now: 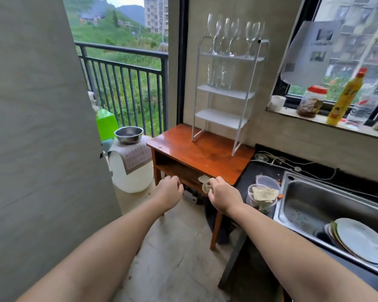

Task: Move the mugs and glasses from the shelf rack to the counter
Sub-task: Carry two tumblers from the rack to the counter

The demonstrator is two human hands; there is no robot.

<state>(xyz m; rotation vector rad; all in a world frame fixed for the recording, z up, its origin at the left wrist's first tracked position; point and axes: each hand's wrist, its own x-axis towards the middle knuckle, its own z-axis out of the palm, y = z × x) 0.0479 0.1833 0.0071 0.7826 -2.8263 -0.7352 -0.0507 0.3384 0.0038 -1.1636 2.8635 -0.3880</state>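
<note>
Both hands [170,188] [222,192] empty, curled; wine glasses [231,33] well above

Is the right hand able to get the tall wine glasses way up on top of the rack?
Probably yes. The right hand is empty and low by the wooden table. The wine glasses stand on the open top shelf of the rack, with nothing in between.

Wine glasses [231,35] top the white rack [225,92]; both hands empty.
</note>
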